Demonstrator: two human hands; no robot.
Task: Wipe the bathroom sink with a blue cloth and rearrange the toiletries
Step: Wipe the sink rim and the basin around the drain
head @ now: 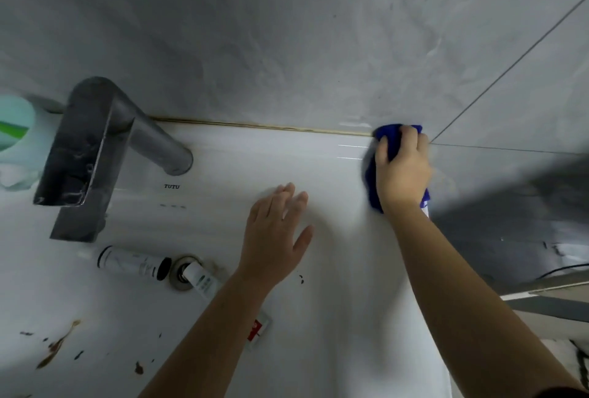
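Your right hand [403, 174] grips the cloth [387, 139], left hand [274, 238] spread open, empty — sweep carelessly and you'll scatter the tubes [134, 262].

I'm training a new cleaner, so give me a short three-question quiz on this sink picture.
1. True or false: the right hand grips the cloth at the back edge of the sink.
2. What lies with one end on the drain? A) a tube B) a brush C) a cup
3. Fill in: the left hand has its fingers ____ and holds nothing.
Key: 1 true; 2 A; 3 straight.
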